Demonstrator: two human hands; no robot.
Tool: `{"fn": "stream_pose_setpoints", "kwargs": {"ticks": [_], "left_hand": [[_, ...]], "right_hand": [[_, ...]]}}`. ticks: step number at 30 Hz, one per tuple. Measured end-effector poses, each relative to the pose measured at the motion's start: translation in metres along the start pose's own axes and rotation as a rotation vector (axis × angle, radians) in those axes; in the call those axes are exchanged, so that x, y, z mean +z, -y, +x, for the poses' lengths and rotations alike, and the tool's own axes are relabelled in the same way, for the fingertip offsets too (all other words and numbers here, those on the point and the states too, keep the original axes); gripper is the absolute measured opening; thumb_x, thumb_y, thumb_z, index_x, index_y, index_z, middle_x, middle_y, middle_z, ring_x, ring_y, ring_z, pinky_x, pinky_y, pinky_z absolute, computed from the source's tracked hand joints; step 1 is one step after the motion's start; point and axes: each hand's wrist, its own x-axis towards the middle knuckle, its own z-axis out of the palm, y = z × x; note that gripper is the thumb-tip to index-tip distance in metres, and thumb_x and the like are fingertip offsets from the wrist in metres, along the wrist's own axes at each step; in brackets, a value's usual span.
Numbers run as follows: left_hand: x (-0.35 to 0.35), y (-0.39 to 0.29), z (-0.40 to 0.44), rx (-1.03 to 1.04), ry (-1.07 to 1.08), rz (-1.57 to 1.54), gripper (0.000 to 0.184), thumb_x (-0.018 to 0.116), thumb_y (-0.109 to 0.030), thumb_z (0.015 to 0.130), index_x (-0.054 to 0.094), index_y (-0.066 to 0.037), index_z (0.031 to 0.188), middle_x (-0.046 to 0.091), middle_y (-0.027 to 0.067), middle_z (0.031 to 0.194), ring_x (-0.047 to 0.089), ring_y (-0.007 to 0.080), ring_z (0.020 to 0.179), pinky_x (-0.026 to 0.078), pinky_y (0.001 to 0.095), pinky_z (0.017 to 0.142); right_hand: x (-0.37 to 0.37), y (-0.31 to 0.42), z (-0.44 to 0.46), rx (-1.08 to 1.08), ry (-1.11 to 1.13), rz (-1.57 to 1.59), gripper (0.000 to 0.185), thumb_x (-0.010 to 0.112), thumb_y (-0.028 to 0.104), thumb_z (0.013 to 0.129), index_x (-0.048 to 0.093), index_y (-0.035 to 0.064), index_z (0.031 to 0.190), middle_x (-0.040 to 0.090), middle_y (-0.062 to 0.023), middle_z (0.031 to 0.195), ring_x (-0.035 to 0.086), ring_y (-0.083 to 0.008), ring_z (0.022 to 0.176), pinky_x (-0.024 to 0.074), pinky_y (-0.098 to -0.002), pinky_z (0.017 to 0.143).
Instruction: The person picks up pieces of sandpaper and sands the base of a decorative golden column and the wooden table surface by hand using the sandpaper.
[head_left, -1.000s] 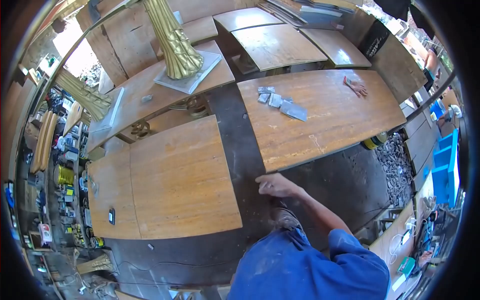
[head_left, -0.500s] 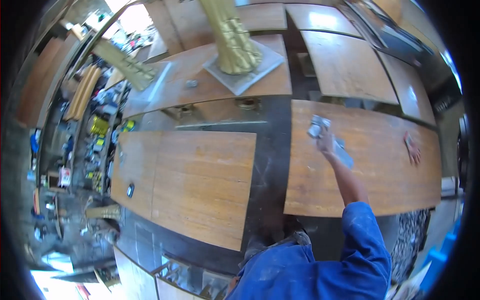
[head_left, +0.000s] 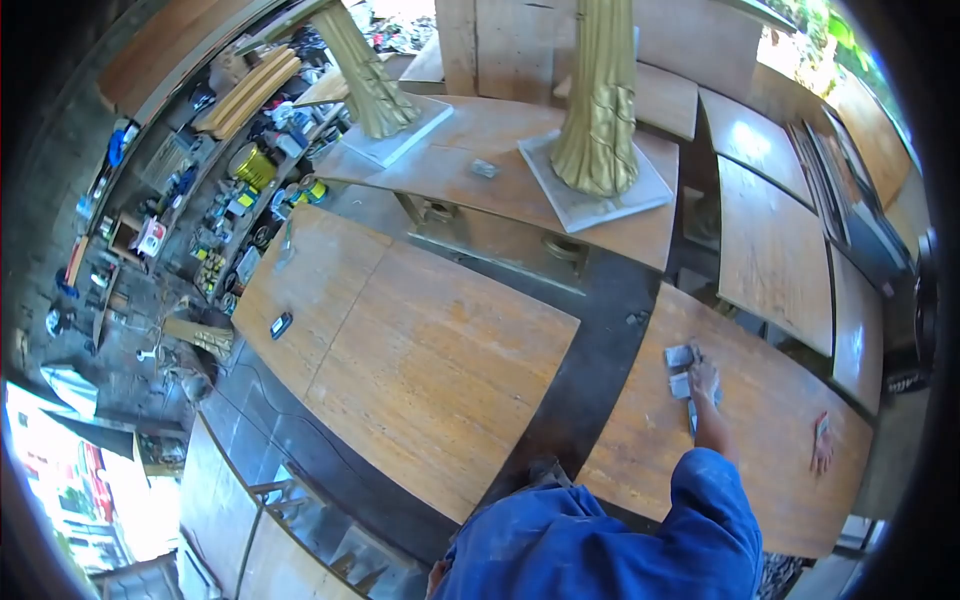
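Note:
My right hand [head_left: 704, 376] is down on the wooden tabletop panel [head_left: 630, 430] at the right. Its fingers are closed over a grey folded sheet [head_left: 679, 357] that looks like sandpaper, partly covered by the hand. A second grey piece [head_left: 692, 416] lies by the wrist. Pale dust marks the wood around them. Farther right on the same panel lies a small reddish item [head_left: 822, 445], like a glove or a brush; its kind is unclear. My left hand is out of view; only a sliver of skin shows beside the blue shirt.
A second wooden panel [head_left: 450, 350] stands to the left with a phone-like device [head_left: 281, 325] on it. Gold pedestals [head_left: 600, 140] on pale square bases stand on a table behind. Shelves with cans [head_left: 252, 168] line the left. More tabletops [head_left: 775, 250] lie at right.
My right hand has come down from above the panel with the grey sandpaper and now touches the surface. The view has turned, shifting the panels lower.

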Motion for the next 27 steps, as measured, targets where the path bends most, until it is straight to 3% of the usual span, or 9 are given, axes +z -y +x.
{"fn": "stream_pose_setpoints", "kwargs": {"ticks": [4, 7, 8, 12, 18, 20, 23, 25, 27], "left_hand": [[0.005, -0.050, -0.011, -0.139, -0.054, -0.106, 0.044, 0.067, -0.030, 0.103, 0.056, 0.001, 0.132, 0.068, 0.0184, 0.115, 0.064, 0.0218, 0.114, 0.041, 0.0221, 0.106], [0.027, -0.092, -0.023, 0.043, -0.080, -0.247, 0.035, 0.066, -0.028, 0.104, 0.062, 0.001, 0.123, 0.070, 0.0186, 0.108, 0.066, 0.0172, 0.094, 0.047, 0.0212, 0.091], [0.030, -0.108, -0.021, 0.106, -0.083, -0.290, 0.032, 0.065, -0.027, 0.104, 0.063, 0.001, 0.120, 0.070, 0.0187, 0.106, 0.066, 0.0157, 0.088, 0.049, 0.0209, 0.086], [0.021, -0.146, -0.020, -0.084, 0.049, -0.295, 0.030, 0.065, -0.028, 0.104, 0.067, 0.000, 0.115, 0.071, 0.0147, 0.098, 0.065, 0.0156, 0.081, 0.049, 0.0220, 0.079], [-0.020, -0.272, 0.023, -0.441, 0.386, -0.256, 0.029, 0.063, -0.029, 0.103, 0.074, -0.003, 0.106, 0.072, 0.0067, 0.083, 0.064, 0.0154, 0.067, 0.050, 0.0241, 0.065], [-0.012, -0.297, 0.057, -0.119, 0.034, -0.225, 0.030, 0.064, -0.026, 0.104, 0.071, -0.001, 0.090, 0.067, 0.0054, 0.074, 0.055, 0.0103, 0.056, 0.043, 0.0260, 0.049], [0.016, -0.380, 0.104, 0.320, -0.098, -0.223, 0.025, 0.066, -0.023, 0.102, 0.071, 0.001, 0.109, 0.066, 0.0043, 0.075, 0.058, 0.0111, 0.063, 0.044, 0.0232, 0.058], [0.051, -0.400, 0.160, 0.371, 0.007, -0.497, 0.025, 0.063, -0.022, 0.104, 0.064, 0.000, 0.116, 0.068, 0.0073, 0.088, 0.061, 0.0133, 0.073, 0.049, 0.0237, 0.068], [0.093, -0.444, 0.187, 0.382, -0.132, -0.595, 0.030, 0.064, -0.022, 0.104, 0.061, 0.000, 0.125, 0.069, 0.0094, 0.098, 0.063, 0.0164, 0.079, 0.052, 0.0284, 0.077]], "right_hand": [[-0.005, 0.007, -0.001, 0.037, 0.011, 0.302, 0.032, 0.065, 0.027, 0.091, 0.071, 0.0094, 0.117, 0.069, -0.0161, 0.105, 0.065, -0.0348, 0.090, 0.0528, -0.0464, 0.080], [-0.006, 0.013, -0.019, 0.058, 0.044, 0.512, 0.031, 0.065, 0.028, 0.093, 0.071, 0.0076, 0.115, 0.069, -0.0145, 0.101, 0.064, -0.0311, 0.086, 0.0520, -0.0435, 0.077], [0.007, -0.070, -0.113, 0.071, 0.053, 0.578, 0.030, 0.065, 0.028, 0.093, 0.071, 0.0069, 0.115, 0.069, -0.0140, 0.100, 0.064, -0.0299, 0.085, 0.0518, -0.0425, 0.076], [-0.003, -0.045, -0.097, 0.148, 0.109, 0.832, 0.030, 0.066, 0.029, 0.096, 0.071, 0.0044, 0.112, 0.069, -0.0119, 0.095, 0.062, -0.0251, 0.080, 0.0507, -0.0386, 0.071], [-0.007, 0.111, -0.045, 0.292, 0.188, 1.184, 0.031, 0.066, 0.031, 0.100, 0.070, 0.0007, 0.108, 0.068, -0.0088, 0.088, 0.060, -0.0178, 0.072, 0.0492, -0.0327, 0.064], [-0.075, 0.186, -0.062, 0.308, 0.246, 1.072, 0.020, 0.065, 0.024, 0.100, 0.070, 0.0047, 0.102, 0.062, -0.0035, 0.080, 0.055, -0.0109, 0.065, 0.0452, -0.0256, 0.059], [-0.108, 0.279, -0.095, 0.159, 0.563, 1.199, 0.019, 0.065, 0.020, 0.099, 0.069, 0.0017, 0.104, 0.064, -0.0053, 0.082, 0.056, -0.0124, 0.065, 0.0471, -0.0266, 0.058], [-0.099, 0.319, -0.106, -0.051, 0.839, 1.248, 0.020, 0.065, 0.019, 0.100, 0.068, -0.0004, 0.106, 0.065, -0.0071, 0.083, 0.059, -0.0143, 0.065, 0.0505, -0.0276, 0.060], [-0.141, 0.368, -0.113, -0.091, 1.103, 1.017, 0.020, 0.063, 0.018, 0.102, 0.068, -0.0010, 0.107, 0.066, -0.0083, 0.084, 0.062, -0.0159, 0.066, 0.0517, -0.0281, 0.061]]}}
